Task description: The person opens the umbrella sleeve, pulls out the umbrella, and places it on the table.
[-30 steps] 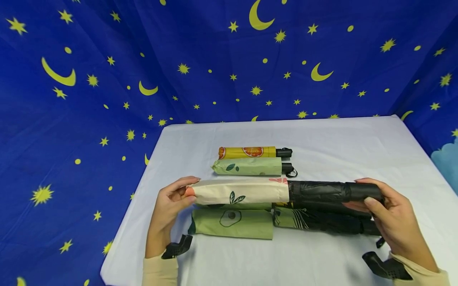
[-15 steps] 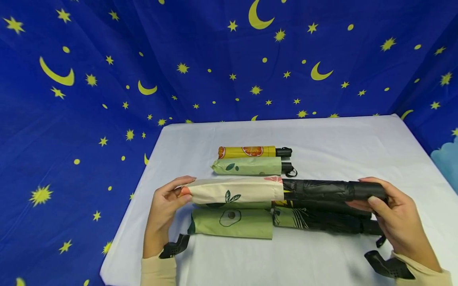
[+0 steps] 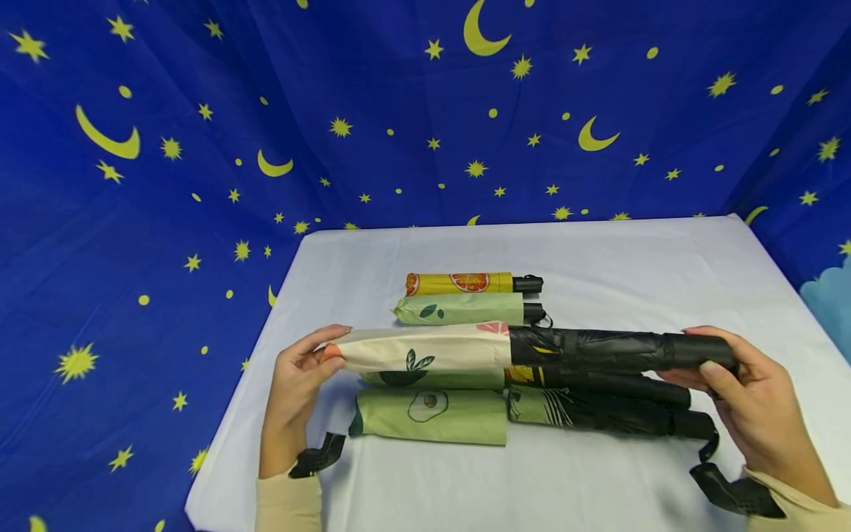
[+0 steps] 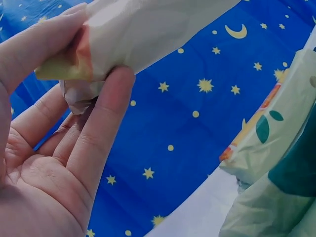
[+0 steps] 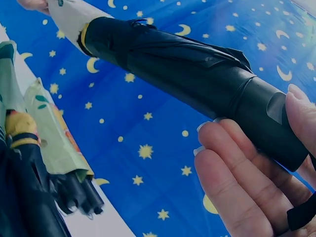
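Note:
Held level above the table is a folded black umbrella (image 3: 585, 349), partly out of a cream cover (image 3: 432, 350) with leaf and fruit prints. My left hand (image 3: 292, 391) pinches the cover's closed end between thumb and fingers, at its orange patch (image 4: 83, 52). My right hand (image 3: 761, 403) grips the umbrella's black handle (image 5: 269, 118), with the thumb on one side and fingers on the other. A strip of yellow shows by the cover's mouth. The part of the umbrella inside the cover is hidden.
Below lie a green avocado-print cover (image 3: 465, 428) and a dark folded umbrella (image 3: 612, 414). Another green cover (image 3: 479, 380) and black umbrella (image 3: 625, 386) are partly hidden. Farther back, a light-green umbrella (image 3: 465, 309) and a yellow orange-print umbrella (image 3: 432, 284) lie on the white table (image 3: 598, 488).
My hands have drawn apart, the left moving left with the cover and the right moving right with the umbrella. More of the black umbrella shows outside the cover.

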Available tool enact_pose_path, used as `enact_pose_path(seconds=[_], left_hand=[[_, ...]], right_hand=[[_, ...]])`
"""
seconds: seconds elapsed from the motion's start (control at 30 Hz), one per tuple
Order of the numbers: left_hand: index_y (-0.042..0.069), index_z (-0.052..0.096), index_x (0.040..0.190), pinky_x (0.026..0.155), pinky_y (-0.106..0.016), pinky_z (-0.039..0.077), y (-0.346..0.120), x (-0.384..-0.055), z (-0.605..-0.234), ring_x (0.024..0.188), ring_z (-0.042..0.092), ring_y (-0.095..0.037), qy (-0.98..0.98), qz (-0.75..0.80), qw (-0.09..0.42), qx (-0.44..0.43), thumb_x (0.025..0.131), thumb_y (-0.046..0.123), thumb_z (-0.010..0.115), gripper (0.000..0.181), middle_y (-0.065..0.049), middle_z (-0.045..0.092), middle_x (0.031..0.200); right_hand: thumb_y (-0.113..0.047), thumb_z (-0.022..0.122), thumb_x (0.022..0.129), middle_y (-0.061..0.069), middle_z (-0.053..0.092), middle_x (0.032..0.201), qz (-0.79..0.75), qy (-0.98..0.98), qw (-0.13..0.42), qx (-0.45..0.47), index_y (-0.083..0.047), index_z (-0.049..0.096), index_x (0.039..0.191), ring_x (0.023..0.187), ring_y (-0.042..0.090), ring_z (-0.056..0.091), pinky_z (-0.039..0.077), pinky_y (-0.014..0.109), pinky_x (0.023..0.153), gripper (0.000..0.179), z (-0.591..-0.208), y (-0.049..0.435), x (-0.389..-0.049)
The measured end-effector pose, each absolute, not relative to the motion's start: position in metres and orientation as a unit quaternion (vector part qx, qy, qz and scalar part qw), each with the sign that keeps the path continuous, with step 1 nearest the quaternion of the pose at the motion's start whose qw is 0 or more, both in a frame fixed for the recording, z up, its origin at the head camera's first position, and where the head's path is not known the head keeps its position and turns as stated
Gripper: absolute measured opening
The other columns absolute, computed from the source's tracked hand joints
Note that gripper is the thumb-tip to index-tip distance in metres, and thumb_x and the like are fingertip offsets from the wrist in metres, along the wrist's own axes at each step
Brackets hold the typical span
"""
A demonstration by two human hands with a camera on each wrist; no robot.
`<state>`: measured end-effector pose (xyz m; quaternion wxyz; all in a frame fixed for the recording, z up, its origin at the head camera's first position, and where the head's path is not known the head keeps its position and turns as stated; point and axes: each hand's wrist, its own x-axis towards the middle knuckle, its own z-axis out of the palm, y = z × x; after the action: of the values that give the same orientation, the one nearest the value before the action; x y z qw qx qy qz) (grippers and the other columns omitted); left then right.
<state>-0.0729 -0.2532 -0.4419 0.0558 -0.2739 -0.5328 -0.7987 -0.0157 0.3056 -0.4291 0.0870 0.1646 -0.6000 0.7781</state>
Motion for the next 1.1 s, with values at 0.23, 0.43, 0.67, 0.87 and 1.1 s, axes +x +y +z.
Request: enact_pose_path(seconds=[0.23, 0.43, 0.67, 0.87, 1.1], left_hand=[[-0.012, 0.062, 0.13, 0.082, -0.025, 0.056, -0.261, -0.09, -0.45, 0.099, 0.069, -0.017, -0.565, -0.806, 0.039, -0.171, 0.094, -0.017, 0.059, 0.036, -0.009, 0.072, 0.113], [-0.011, 0.064, 0.128, 0.079, -0.027, 0.057, -0.258, -0.117, -0.47, 0.093, 0.07, -0.015, -0.615, -0.783, 0.015, -0.087, 0.094, -0.01, 0.066, 0.034, -0.008, 0.074, 0.109], [-0.007, 0.062, 0.133, 0.084, -0.03, 0.059, -0.251, -0.13, -0.497, 0.102, 0.07, -0.017, -0.702, -0.71, -0.047, -0.035, 0.094, 0.003, 0.074, 0.043, -0.011, 0.069, 0.122], [-0.004, 0.061, 0.136, 0.094, -0.027, 0.054, -0.25, -0.131, -0.506, 0.124, 0.061, -0.026, -0.766, -0.639, -0.035, -0.061, 0.094, 0.005, 0.074, 0.045, -0.024, 0.061, 0.135], [0.004, 0.065, 0.136, 0.113, -0.043, 0.04, -0.245, -0.13, -0.5, 0.135, 0.053, -0.031, -0.814, -0.575, -0.016, -0.081, 0.094, 0.017, 0.077, 0.045, -0.015, 0.06, 0.14]], right_hand=[[0.02, 0.034, 0.102, 0.022, 0.067, 0.123, 0.8, -0.56, 0.092, 0.193, 0.023, 0.035, 0.143, 0.099, 0.033, 0.073, 0.058, 0.038, 0.087, 0.041, -0.432, 0.32, -0.031], [0.015, 0.037, 0.105, 0.017, 0.07, 0.122, 0.778, -0.608, 0.054, 0.149, 0.017, 0.037, 0.146, 0.1, 0.03, 0.074, 0.058, 0.037, 0.086, 0.042, -0.452, 0.326, -0.049], [0.004, 0.048, 0.106, 0.011, 0.073, 0.118, 0.742, -0.664, -0.014, 0.094, 0.007, 0.041, 0.15, 0.1, 0.027, 0.073, 0.058, 0.037, 0.084, 0.044, -0.486, 0.332, -0.062], [-0.016, 0.057, 0.107, -0.005, 0.075, 0.113, 0.627, -0.778, -0.04, 0.019, -0.004, 0.042, 0.155, 0.098, 0.014, 0.074, 0.058, 0.024, 0.081, 0.052, -0.498, 0.342, -0.064], [-0.037, 0.066, 0.102, -0.022, 0.069, 0.11, 0.49, -0.87, -0.048, -0.034, -0.007, 0.046, 0.154, 0.092, -0.005, 0.067, 0.05, 0.009, 0.073, 0.063, -0.494, 0.351, -0.061]])
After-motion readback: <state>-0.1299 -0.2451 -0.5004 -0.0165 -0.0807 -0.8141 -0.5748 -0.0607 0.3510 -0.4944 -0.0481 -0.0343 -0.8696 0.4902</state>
